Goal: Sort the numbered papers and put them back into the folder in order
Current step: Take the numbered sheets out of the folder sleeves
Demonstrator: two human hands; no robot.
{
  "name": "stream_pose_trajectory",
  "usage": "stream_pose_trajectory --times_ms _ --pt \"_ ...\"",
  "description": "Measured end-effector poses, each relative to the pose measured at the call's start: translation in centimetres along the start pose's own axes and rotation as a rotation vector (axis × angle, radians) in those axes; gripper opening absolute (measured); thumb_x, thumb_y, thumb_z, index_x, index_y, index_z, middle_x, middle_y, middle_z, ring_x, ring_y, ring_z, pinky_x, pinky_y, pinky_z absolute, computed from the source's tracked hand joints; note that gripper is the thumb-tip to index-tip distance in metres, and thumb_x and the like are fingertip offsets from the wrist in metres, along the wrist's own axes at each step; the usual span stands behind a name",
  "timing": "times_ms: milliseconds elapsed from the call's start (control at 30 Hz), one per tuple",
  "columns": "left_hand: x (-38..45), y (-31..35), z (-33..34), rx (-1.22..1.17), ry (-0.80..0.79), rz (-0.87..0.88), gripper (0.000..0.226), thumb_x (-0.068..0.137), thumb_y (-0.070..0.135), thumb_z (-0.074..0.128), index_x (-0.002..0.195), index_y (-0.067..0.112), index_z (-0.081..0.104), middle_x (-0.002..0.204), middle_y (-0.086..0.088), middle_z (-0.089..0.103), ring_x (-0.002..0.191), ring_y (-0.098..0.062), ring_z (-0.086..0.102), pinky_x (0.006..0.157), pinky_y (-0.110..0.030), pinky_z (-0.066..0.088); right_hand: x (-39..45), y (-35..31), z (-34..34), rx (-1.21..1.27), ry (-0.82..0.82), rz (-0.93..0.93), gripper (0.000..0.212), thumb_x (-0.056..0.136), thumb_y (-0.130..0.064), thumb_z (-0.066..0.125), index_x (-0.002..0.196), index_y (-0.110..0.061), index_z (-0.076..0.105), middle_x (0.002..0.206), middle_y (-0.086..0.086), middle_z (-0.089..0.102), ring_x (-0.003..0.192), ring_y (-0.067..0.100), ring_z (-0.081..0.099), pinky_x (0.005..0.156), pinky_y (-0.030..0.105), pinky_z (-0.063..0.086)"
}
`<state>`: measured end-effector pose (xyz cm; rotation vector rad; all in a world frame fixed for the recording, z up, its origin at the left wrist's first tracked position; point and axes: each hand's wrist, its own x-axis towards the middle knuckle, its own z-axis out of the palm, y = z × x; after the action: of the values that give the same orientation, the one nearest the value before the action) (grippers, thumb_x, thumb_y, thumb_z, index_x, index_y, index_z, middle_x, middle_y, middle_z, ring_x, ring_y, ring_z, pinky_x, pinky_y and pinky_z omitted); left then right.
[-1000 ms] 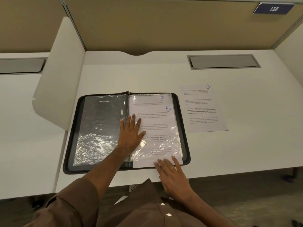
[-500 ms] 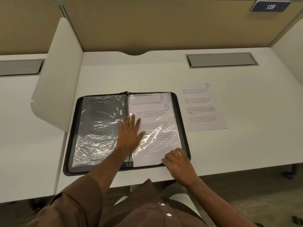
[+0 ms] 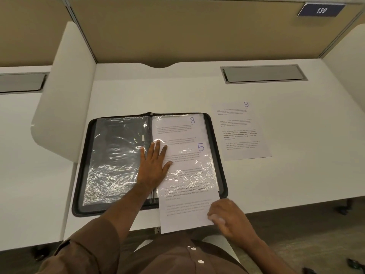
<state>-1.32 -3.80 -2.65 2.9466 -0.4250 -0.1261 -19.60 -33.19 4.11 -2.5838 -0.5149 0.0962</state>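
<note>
A black zip folder point(image 3: 222, 155) lies open on the white desk, with clear plastic sleeves on both sides. My left hand point(image 3: 153, 165) presses flat on the right sleeve near the spine. Paper 5 point(image 3: 185, 206) sticks halfway out of that sleeve's bottom, over the desk edge. My right hand point(image 3: 227, 216) pinches its lower right corner. Paper 8 point(image 3: 177, 125) sits in a sleeve underneath, its top showing. Paper 9 point(image 3: 240, 131) lies loose on the desk to the right of the folder.
A white divider panel point(image 3: 63, 91) stands left of the folder. A grey cable hatch point(image 3: 262, 73) is set in the desk at the back right. A tan partition wall with a sign "139" point(image 3: 321, 9) closes the back. The desk's front edge runs just under paper 5.
My right hand took hold of paper 5's lower corner and pulled the sheet down, partly out of the sleeve. My left hand stayed pressing on the folder.
</note>
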Motion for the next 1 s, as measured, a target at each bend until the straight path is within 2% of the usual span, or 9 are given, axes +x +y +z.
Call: stream_pose_trajectory --times_ms 100,167,267,367,567,733,867,1000 --pt "0.0 0.0 -0.1 -0.001 0.009 0.001 0.074 0.101 0.066 0.006 0.162 0.023 0.009 0.169 -0.007 -0.003 0.156 -0.027 -0.004 0.124 -0.059 0.001 0.4 -0.3 -1.0 0.257 0.192 0.621 0.003 0.097 -0.031 0.065 0.1 -0.032 0.064 0.098 -0.019 0.063 0.094 0.002 0.06 0.074 0.012 0.046" --pt "0.0 0.1 -0.1 -0.005 0.012 0.0 0.074 0.101 0.066 0.006 0.162 0.023 0.009 0.169 -0.006 -0.003 0.156 -0.026 -0.004 0.124 -0.059 0.001 1.2 0.0 -1.7 0.378 0.121 0.88 0.008 0.098 -0.039 0.062 0.098 -0.031 0.063 0.093 -0.015 0.067 0.085 0.007 0.066 0.069 0.015 0.048" --pt "0.0 0.1 -0.1 -0.002 0.007 -0.006 0.073 0.102 0.065 0.009 0.162 0.025 0.005 0.169 -0.005 -0.008 0.156 -0.025 -0.008 0.124 -0.058 -0.001 2.5 0.3 -1.8 0.524 -0.034 1.052 0.026 0.097 -0.046 0.06 0.092 -0.022 0.067 0.086 -0.007 0.073 0.074 0.013 0.072 0.075 0.028 0.06" --pt "0.0 0.0 0.1 -0.007 0.007 -0.008 0.073 0.102 0.065 0.01 0.162 0.025 0.005 0.169 -0.005 -0.008 0.156 -0.025 -0.008 0.124 -0.058 -0.002 4.0 0.0 -1.2 0.737 -0.053 1.141 0.027 0.096 -0.042 0.065 0.095 -0.015 0.068 0.092 0.0 0.075 0.081 0.02 0.074 0.083 0.038 0.062" --pt "0.1 0.0 0.0 -0.007 0.001 -0.006 0.075 0.1 0.067 0.004 0.162 0.024 0.005 0.17 -0.006 -0.005 0.156 -0.025 -0.006 0.124 -0.056 -0.003 6.2 -1.7 -3.4 0.953 -0.139 1.122 0.022 0.093 -0.029 0.072 0.109 -0.014 0.069 0.103 0.004 0.077 0.09 0.023 0.075 0.073 0.032 0.058" --pt "0.2 -0.1 0.3 -0.004 -0.008 -0.014 0.073 0.101 0.066 0.006 0.162 0.025 0.004 0.169 -0.005 -0.005 0.156 -0.025 -0.007 0.124 -0.056 -0.006 7.5 -3.9 -8.4 1.166 -0.248 0.998 0.031 0.09 -0.023 0.074 0.115 -0.006 0.07 0.107 0.008 0.077 0.101 0.026 0.074 0.091 0.042 0.059" --pt "0.1 -0.1 0.2 0.0 -0.007 -0.016 0.072 0.102 0.064 0.007 0.161 0.025 0.005 0.169 -0.006 -0.002 0.156 -0.025 -0.006 0.124 -0.056 -0.006 8.8 -6.0 -11.5 1.1 -0.337 0.874 0.026 0.091 -0.023 0.072 0.107 -0.002 0.072 0.105 0.007 0.078 0.098 0.024 0.075 0.085 0.034 0.06" --pt "0.2 0.2 -0.1 -0.034 -0.003 -0.023 0.07 0.102 0.063 0.007 0.161 0.026 0.007 0.169 -0.005 -0.003 0.155 -0.023 -0.009 0.123 -0.056 -0.008 9.6 -7.8 -13.5 0.923 -0.448 0.79 0.016 0.093 -0.024 0.07 0.097 -0.009 0.074 0.099 -0.001 0.079 0.092 0.017 0.076 0.077 0.029 0.061"
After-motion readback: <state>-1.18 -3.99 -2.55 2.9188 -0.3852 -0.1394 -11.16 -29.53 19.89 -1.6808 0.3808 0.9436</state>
